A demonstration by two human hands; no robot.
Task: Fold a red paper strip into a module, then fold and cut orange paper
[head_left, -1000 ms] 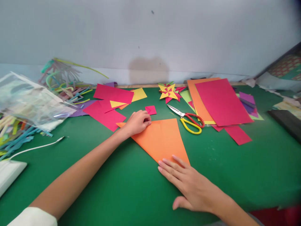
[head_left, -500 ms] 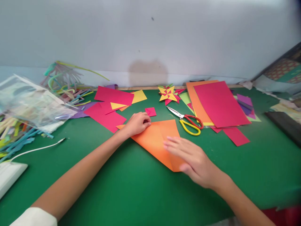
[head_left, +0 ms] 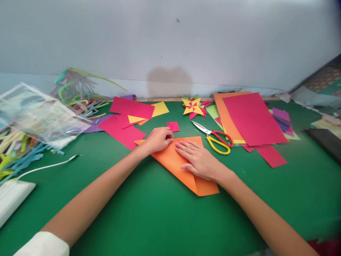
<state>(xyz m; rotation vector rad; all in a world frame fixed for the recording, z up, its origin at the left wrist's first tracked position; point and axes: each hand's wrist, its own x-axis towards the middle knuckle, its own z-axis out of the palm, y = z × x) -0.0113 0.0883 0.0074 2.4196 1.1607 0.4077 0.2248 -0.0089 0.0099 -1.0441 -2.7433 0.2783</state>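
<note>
While the left hand (head_left: 159,138) rests at its far-left edge, the right hand (head_left: 198,160) lies flat on the folded orange paper (head_left: 172,160).
The orange paper lies on the green tabletop (head_left: 149,217) under both hands; the right is spread and grasps nothing, the left has curled fingers, and whether it pinches the sheet cannot be told. Smoothing seems the step in hand: firm, even palm pressure, with the far edge pinned down, should leave a cleaner crease. A small pink square (head_left: 174,126) sits just beyond the paper, and scissors (head_left: 209,132) lie just beside its right edge, crowding any wide sweep. Red sheets (head_left: 122,131) reach towards its left tip; a paper star (head_left: 193,106) is beyond it, a large red sheet (head_left: 255,119) off to its right.
</note>
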